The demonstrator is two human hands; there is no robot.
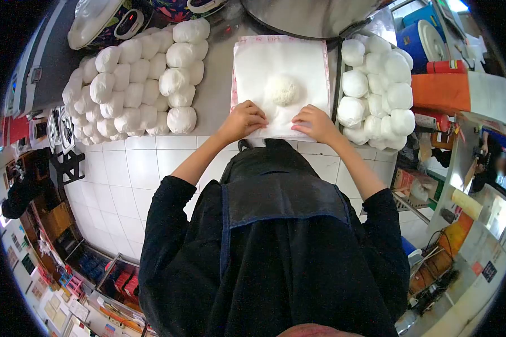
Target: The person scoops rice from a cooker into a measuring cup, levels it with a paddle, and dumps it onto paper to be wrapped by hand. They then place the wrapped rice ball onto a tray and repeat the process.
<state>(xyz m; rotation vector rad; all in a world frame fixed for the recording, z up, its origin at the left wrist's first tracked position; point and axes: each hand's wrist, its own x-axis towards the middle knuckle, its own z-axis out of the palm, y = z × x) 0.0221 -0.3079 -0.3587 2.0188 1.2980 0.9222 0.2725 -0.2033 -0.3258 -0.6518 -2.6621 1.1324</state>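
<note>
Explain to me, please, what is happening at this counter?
The person's left hand and right hand have their fingers at the near end of a white sheet on the metal counter. A crumbly white ball sits on the sheet, not covered by it. Piles of round white bundles stand at left and right.

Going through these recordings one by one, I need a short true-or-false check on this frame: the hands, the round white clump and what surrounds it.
1. The round white clump rests on a white sheet. True.
2. The left hand grasps the clump. False: it is at the sheet's near end.
3. White bundles are stacked in a left pile and a right pile. True.
4. The right hand rests on the right pile. False: it is at the sheet.
5. The floor tiles are black. False: they are white.
</note>
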